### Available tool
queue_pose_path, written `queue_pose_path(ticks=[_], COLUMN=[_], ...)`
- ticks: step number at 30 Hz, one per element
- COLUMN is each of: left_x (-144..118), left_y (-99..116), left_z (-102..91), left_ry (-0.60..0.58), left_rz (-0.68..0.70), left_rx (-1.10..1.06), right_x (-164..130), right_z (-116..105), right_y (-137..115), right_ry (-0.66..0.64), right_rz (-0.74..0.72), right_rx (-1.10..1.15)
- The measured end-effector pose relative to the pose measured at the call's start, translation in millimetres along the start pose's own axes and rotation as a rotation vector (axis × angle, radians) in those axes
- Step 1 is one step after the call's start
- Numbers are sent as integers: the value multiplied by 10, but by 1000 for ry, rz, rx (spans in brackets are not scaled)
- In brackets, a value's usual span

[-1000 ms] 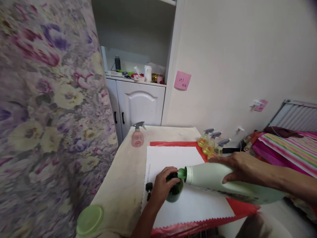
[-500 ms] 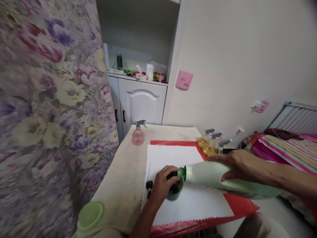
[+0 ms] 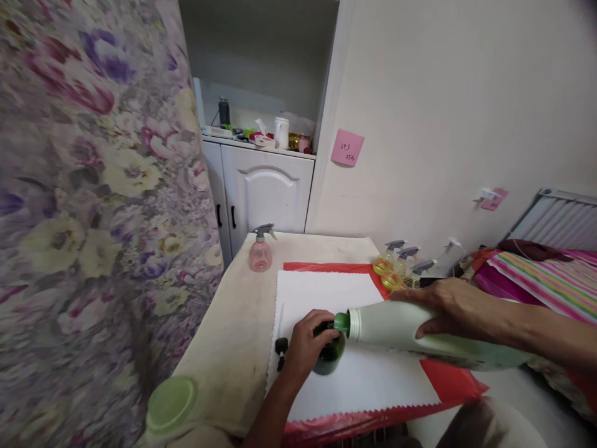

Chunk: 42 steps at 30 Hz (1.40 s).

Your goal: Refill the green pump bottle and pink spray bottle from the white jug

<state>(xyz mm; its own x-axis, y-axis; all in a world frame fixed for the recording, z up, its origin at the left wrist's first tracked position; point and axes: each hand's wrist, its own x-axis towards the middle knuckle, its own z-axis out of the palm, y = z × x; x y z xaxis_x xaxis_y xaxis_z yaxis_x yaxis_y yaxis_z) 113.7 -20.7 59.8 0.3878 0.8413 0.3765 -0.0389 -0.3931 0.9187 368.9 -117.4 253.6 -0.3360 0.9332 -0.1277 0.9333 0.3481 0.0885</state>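
Note:
My left hand [image 3: 308, 342] is closed around the upper part of a dark green bottle [image 3: 329, 358], which stands on a white sheet [image 3: 364, 389] with wavy edges. With my right hand [image 3: 450, 311] I grip a large pale green jug [image 3: 392, 323], tilted nearly flat. Its green spout [image 3: 342, 323] rests at the mouth of the dark bottle; whether liquid is flowing, I cannot tell. Left of my left hand lies a black pump top [image 3: 281, 348] on the sheet's edge. A round light green cap [image 3: 171, 403] is at the table's near left corner.
A pink spray bottle [image 3: 260, 254] stands at the table's far left. Several spray bottles with yellow liquid [image 3: 394, 274] are grouped at the far right. Red plastic [image 3: 450, 381] lies under the sheet. A flowered curtain [image 3: 107, 218] hangs at left; a bed [image 3: 550, 267] is at right.
Almost nothing differs. The jug's body has tipped up very slightly, and the whole view has shifted a little; both hands keep their holds.

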Motion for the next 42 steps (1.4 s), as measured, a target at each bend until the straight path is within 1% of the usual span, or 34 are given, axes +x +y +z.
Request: queue_pose_path(ticks=[4, 12, 19, 26, 37, 42], left_x=[0, 2, -2, 12, 8, 14], left_y=[9, 2, 29, 31, 29, 39], left_z=[-3, -8, -17, -14, -27, -19], left_ry=[-7, -22, -27, -35, -36, -35], left_rz=[2, 7, 8, 11, 10, 12], left_rx=[7, 12, 18, 24, 34, 41], right_x=[-9, -16, -31, -25, -36, -32], right_z=[18, -14, 20, -50, -38, -37], right_y=[28, 2, 42, -18, -2, 10], right_ry=[13, -3, 3, -21, -5, 4], right_rz=[-36, -17, -30, -37, -39, -61], right_rx=[2, -6, 1, 42, -6, 18])
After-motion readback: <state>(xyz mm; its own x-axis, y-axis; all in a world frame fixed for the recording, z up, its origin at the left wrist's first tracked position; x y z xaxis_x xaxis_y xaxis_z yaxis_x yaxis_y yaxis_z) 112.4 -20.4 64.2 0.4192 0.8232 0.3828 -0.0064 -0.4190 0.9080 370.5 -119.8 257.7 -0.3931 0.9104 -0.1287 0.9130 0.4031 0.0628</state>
